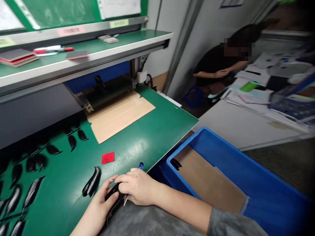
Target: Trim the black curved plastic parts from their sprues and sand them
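Close to the table's front edge, my left hand (102,201) grips a curved, glossy black part (112,205), its fingers and thumb wrapped round it. My right hand (137,186) is closed on a blue utility knife (140,165); the handle end sticks out above the fist and the pale blade points down below it. The fingertips of that hand also touch the black part, and both hands partly hide it. Another black part (92,182) lies on the green table just left of my hands. A small red square (108,158) lies beyond them.
Several black parts (31,193) lie along the table's left side. A tan board (123,119) rests under the shelf (137,42). To the right stands a blue bin (204,131) with brown cardboard (211,180) and a black piece. Another person (216,65) sits by a cluttered desk (256,127).
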The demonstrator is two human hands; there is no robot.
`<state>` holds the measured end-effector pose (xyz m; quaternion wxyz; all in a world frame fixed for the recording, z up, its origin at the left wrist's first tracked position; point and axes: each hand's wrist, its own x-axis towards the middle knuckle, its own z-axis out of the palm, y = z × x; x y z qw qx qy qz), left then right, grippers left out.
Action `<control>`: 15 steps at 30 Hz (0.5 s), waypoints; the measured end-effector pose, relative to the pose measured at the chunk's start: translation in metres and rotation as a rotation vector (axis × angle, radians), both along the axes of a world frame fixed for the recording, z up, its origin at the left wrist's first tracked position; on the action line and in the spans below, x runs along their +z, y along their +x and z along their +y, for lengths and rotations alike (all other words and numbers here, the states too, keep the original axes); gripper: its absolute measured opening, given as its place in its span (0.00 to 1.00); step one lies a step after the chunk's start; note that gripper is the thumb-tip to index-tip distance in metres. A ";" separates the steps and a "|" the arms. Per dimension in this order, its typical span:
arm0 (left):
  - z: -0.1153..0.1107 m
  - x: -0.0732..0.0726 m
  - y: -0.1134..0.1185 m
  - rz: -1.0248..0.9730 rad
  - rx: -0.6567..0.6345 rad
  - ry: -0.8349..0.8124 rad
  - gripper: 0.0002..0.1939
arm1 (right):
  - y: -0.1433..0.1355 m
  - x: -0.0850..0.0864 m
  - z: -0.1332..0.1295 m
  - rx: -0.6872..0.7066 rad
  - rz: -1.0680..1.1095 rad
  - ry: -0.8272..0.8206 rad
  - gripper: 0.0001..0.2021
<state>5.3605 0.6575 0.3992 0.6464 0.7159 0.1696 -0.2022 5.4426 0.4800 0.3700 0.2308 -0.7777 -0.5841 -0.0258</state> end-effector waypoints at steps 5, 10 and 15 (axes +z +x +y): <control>-0.028 -0.002 0.025 -0.039 -0.034 0.130 0.30 | 0.006 -0.008 -0.026 -0.127 -0.002 0.037 0.06; -0.032 -0.010 0.045 -0.046 0.007 0.264 0.37 | 0.044 -0.021 -0.116 -0.387 0.195 0.217 0.01; 0.011 -0.037 0.054 -0.125 0.150 0.637 0.34 | 0.074 -0.076 -0.287 -1.274 0.196 0.272 0.11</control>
